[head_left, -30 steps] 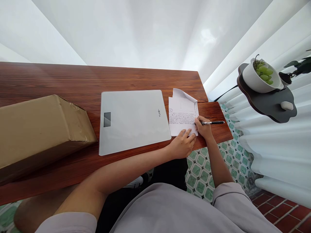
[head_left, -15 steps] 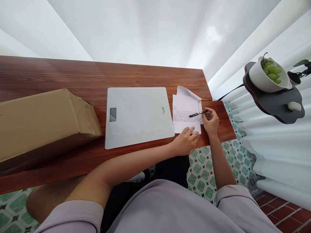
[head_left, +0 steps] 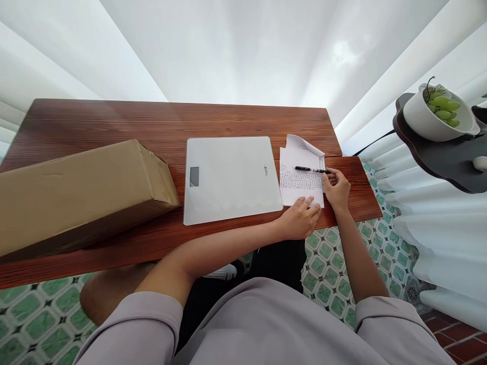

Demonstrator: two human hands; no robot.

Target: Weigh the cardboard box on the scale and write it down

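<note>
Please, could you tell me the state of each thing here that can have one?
Pen: across the paper, one end at the right hand
Paper: partly written on, top corner curled
Left hand: resting on the paper's near edge
Right hand: fingers bent; whether gripping, unclear
Scale: flat, no digits visible on its display
Box: closed on the sides that show
Bowl: holding grapes

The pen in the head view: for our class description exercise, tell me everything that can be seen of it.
The pen is slim and straight, black toward both ends with a paler stretch between, and looks like plastic. It points across the picture, nearly level, its right end slightly lower. It lies over the paper, just above the block of writing in the picture. The right hand holds its right end. Whether its left end touches the paper cannot be told.
</note>
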